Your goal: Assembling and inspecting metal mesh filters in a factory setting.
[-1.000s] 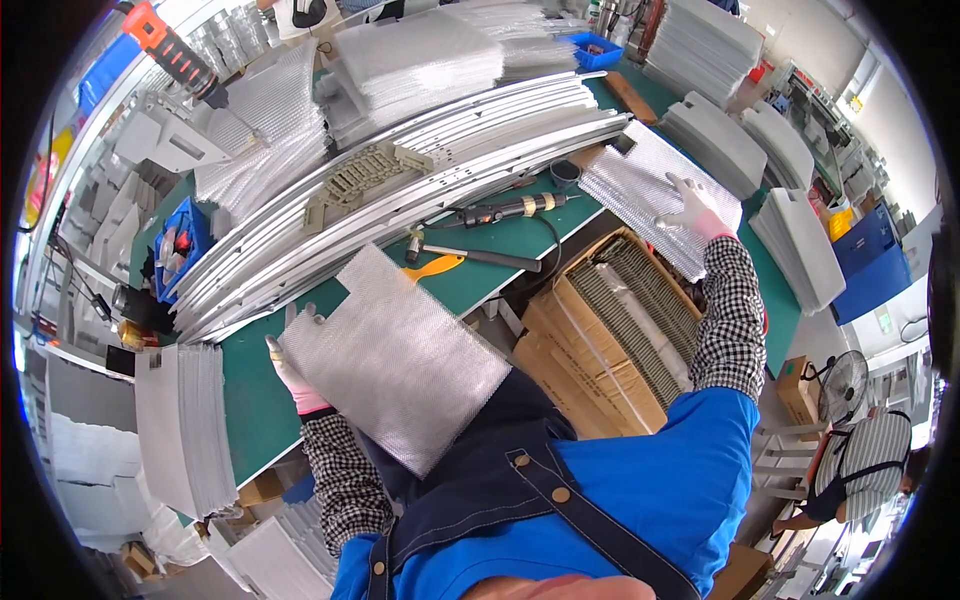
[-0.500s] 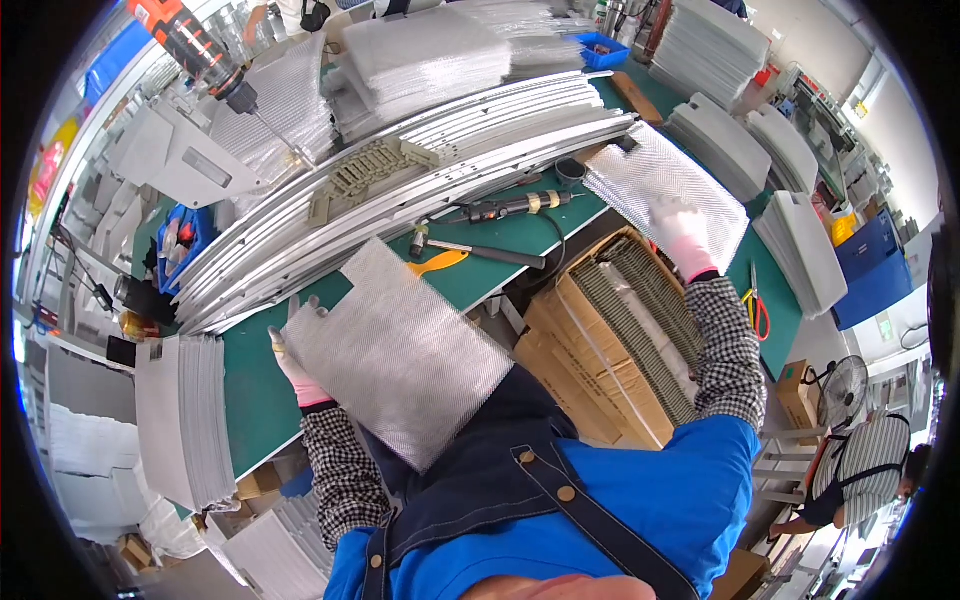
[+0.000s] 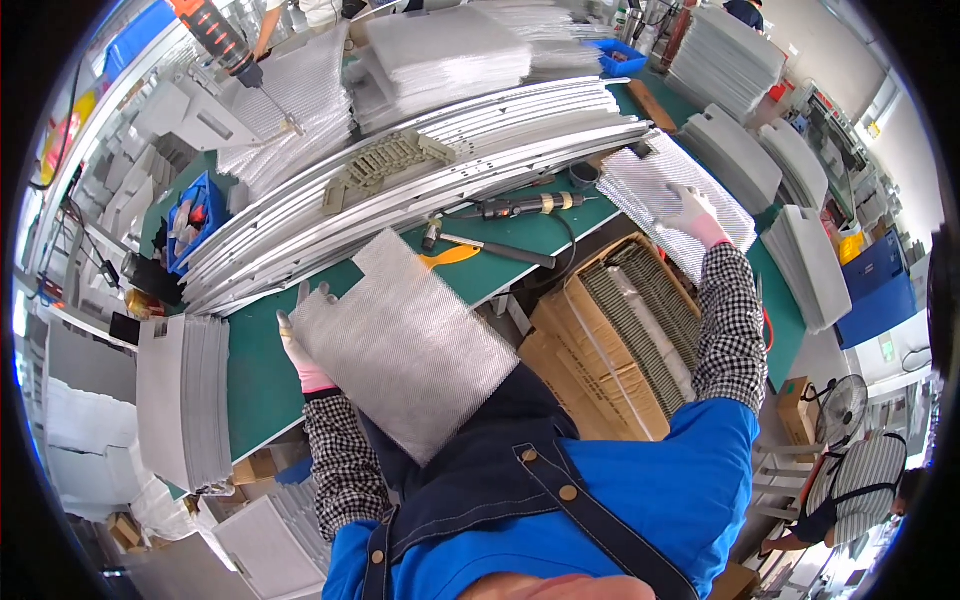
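A silvery metal mesh sheet (image 3: 410, 345) with a notched corner is tilted in front of my apron. My left hand (image 3: 303, 350), in a white and pink glove, grips its left edge, the thumb side hidden by the sheet. On the right, my gloved right hand (image 3: 690, 212) rests over another notched mesh sheet (image 3: 640, 178) on the table, fingers stretched out and apart. Whether more sheets lie beneath that one I cannot tell. Between my arms stands an open cardboard box (image 3: 567, 325) packed with rows of thin ridged pieces.
A hammer (image 3: 500, 250), a yellow-handled tool (image 3: 452, 257) and a corded power screwdriver (image 3: 525, 205) lie on the green table (image 3: 255, 385). Behind them are long white strips (image 3: 410, 195) under a khaki plastic part (image 3: 385, 165). A drill (image 3: 215, 40) hangs upper left. White panels (image 3: 185, 400) stand left.
My right hand has slid up and leftward over the sheet, its fingers now more spread. The left hand keeps its hold on the other sheet. The whole view has shifted slightly.
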Demonstrator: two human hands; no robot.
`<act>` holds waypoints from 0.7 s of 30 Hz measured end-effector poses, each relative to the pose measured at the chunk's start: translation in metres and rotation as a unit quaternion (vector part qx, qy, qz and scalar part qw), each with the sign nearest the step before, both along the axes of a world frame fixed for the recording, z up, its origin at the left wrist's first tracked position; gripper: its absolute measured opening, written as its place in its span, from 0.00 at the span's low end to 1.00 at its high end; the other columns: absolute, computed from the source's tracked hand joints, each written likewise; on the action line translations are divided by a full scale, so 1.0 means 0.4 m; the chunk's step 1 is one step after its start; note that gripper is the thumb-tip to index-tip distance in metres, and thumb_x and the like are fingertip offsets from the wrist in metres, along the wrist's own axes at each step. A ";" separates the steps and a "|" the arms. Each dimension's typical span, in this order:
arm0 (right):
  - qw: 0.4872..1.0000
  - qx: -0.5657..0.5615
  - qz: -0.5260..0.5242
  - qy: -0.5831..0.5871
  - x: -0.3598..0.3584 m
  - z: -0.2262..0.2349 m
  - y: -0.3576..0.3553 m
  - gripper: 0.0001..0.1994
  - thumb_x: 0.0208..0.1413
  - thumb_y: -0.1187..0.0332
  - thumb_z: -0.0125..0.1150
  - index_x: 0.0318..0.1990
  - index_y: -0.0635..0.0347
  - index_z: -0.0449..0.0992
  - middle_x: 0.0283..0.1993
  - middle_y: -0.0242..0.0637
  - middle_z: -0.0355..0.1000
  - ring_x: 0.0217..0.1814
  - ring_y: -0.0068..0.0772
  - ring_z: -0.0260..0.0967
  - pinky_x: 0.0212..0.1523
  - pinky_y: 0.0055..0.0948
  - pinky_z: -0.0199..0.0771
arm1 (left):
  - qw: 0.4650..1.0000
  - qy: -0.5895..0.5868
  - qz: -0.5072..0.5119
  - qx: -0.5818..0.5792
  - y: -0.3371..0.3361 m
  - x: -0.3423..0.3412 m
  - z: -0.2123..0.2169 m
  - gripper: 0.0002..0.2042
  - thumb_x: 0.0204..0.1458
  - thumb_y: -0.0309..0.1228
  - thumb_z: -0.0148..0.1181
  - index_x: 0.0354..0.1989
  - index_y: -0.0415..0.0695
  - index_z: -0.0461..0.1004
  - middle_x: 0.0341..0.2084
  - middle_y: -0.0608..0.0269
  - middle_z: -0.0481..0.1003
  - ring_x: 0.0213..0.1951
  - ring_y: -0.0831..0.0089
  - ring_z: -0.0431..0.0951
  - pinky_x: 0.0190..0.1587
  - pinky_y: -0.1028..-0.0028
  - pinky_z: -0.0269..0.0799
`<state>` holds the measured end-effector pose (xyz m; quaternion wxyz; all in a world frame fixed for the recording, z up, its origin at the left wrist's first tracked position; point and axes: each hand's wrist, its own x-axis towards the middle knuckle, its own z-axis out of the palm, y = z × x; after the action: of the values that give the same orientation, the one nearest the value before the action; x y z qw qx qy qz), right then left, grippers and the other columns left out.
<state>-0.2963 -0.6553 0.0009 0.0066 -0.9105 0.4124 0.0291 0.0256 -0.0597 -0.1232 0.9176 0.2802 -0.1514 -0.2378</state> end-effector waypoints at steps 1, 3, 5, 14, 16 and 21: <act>0.999 0.029 -0.001 -0.025 -0.003 0.002 -0.006 0.50 0.38 0.42 0.75 0.70 0.49 0.61 0.70 0.49 0.60 0.71 0.49 0.59 0.69 0.45 0.61 | 1.000 0.000 0.002 -0.001 0.000 -0.002 0.001 0.43 0.54 0.58 0.62 0.65 0.35 0.56 0.51 0.43 0.67 0.48 0.57 0.70 0.53 0.58 0.71; 0.997 0.052 0.001 -0.055 -0.006 -0.005 -0.027 0.48 0.39 0.45 0.76 0.69 0.49 0.62 0.68 0.50 0.61 0.69 0.49 0.62 0.68 0.43 0.62 | 1.000 0.002 -0.004 -0.006 0.002 -0.003 0.004 0.44 0.53 0.57 0.64 0.66 0.36 0.55 0.51 0.43 0.68 0.47 0.57 0.71 0.53 0.60 0.73; 0.988 0.076 0.008 -0.132 -0.053 -0.039 -0.090 0.46 0.41 0.47 0.75 0.68 0.50 0.63 0.66 0.50 0.63 0.67 0.48 0.64 0.67 0.40 0.64 | 1.000 0.004 -0.021 -0.015 -0.014 0.002 0.003 0.44 0.52 0.56 0.66 0.67 0.37 0.54 0.52 0.43 0.69 0.47 0.57 0.72 0.52 0.62 0.74; 0.997 -0.051 0.051 -0.028 -0.055 -0.069 0.028 0.47 0.41 0.50 0.73 0.71 0.44 0.58 0.70 0.50 0.57 0.73 0.52 0.53 0.70 0.54 0.56 | 1.000 0.011 0.004 0.002 -0.025 -0.012 0.017 0.46 0.55 0.57 0.61 0.68 0.33 0.49 0.50 0.42 0.66 0.47 0.57 0.70 0.54 0.59 0.71; 0.995 -0.079 0.052 -0.006 -0.035 -0.062 0.049 0.47 0.40 0.51 0.74 0.71 0.45 0.59 0.70 0.51 0.57 0.73 0.53 0.53 0.69 0.52 0.57 | 1.000 0.005 0.011 0.009 -0.005 -0.011 0.014 0.48 0.55 0.57 0.61 0.70 0.33 0.46 0.50 0.42 0.66 0.47 0.56 0.70 0.54 0.59 0.70; 0.999 0.005 0.043 -0.004 -0.030 0.007 0.016 0.50 0.39 0.49 0.75 0.72 0.49 0.58 0.70 0.51 0.58 0.73 0.52 0.55 0.71 0.48 0.58 | 1.000 0.005 0.009 0.009 0.001 -0.010 0.010 0.48 0.55 0.57 0.60 0.70 0.33 0.45 0.50 0.42 0.66 0.47 0.56 0.70 0.54 0.59 0.70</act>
<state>-0.3082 -0.6487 0.0038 0.0118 -0.9274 0.3727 0.0283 0.0215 -0.0592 -0.1192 0.9178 0.2888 -0.1423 -0.2322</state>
